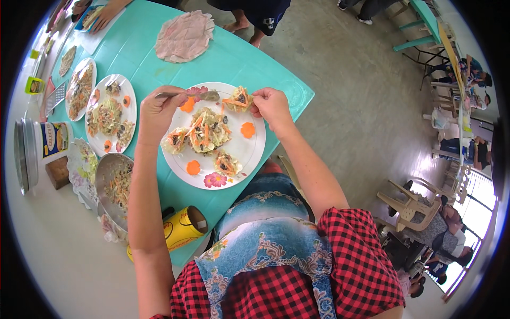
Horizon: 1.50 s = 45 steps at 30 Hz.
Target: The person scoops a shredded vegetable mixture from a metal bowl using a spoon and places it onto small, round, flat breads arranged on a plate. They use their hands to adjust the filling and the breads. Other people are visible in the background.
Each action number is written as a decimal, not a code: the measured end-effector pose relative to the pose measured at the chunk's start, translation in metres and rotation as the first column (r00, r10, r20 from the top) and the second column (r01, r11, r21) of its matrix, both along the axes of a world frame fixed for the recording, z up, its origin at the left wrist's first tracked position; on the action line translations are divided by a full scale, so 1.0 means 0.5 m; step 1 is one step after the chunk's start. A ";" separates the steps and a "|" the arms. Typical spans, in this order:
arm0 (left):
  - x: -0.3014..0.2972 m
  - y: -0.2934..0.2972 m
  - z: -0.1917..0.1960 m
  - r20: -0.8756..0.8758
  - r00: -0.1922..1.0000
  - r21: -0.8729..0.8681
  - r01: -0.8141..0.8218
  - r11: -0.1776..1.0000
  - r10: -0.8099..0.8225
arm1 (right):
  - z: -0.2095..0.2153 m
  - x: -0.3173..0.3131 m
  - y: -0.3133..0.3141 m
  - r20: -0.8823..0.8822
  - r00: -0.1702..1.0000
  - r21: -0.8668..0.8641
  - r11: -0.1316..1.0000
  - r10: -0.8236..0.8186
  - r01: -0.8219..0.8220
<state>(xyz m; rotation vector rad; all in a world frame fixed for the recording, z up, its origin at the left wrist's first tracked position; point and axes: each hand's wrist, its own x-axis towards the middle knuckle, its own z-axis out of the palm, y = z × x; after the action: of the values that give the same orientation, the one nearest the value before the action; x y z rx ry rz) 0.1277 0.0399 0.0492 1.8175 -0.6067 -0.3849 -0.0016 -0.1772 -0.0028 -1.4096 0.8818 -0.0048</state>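
Checked sleeve [361,234], spoon [211,96], vegetable portion [238,100]

Left hand [161,110] grips the spoon, long axis pointing rightward, bowl just left of the vegetable portion; the nearer right hand [272,109] seems to pinch its right edge, over the floral plate [255,159].

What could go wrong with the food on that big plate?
The small pile of food by the rim might tip or fall apart, since the right hand has its fingers right against it.

The spoon in the left hand is over the plate, so it could drip or bump an orange flower.

The plate is also close to the edge of the table, so a hard nudge might push it off.
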 end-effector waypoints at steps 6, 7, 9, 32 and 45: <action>-0.009 -0.006 -0.001 -0.137 0.990 0.007 0.028 1.000 -0.026 | -0.010 -0.002 -0.005 0.038 0.999 0.004 1.000 -0.009 0.008; -0.005 -0.004 0.000 -0.144 0.988 0.020 0.058 0.998 -0.055 | -0.010 -0.002 -0.004 0.041 0.999 0.012 1.000 -0.014 0.014; 0.005 -0.002 0.003 -0.159 0.981 0.044 0.119 0.992 -0.111 | -0.007 -0.002 -0.003 0.047 0.999 0.028 0.999 -0.025 0.024; 0.004 0.032 0.022 -0.158 0.984 0.081 -0.064 0.995 0.076 | 0.003 0.003 0.002 0.000 1.000 0.011 1.000 -0.007 0.007; 0.011 0.009 0.025 -0.090 0.996 0.068 0.010 0.998 -0.004 | -0.003 0.002 0.000 0.018 1.000 -0.037 0.999 0.013 -0.013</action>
<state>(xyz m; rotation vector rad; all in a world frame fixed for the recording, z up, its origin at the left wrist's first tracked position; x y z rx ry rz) 0.1330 0.0445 0.0618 1.8526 -0.5434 -0.4954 -0.0006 -0.1775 -0.0042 -1.4478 0.8615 -0.0240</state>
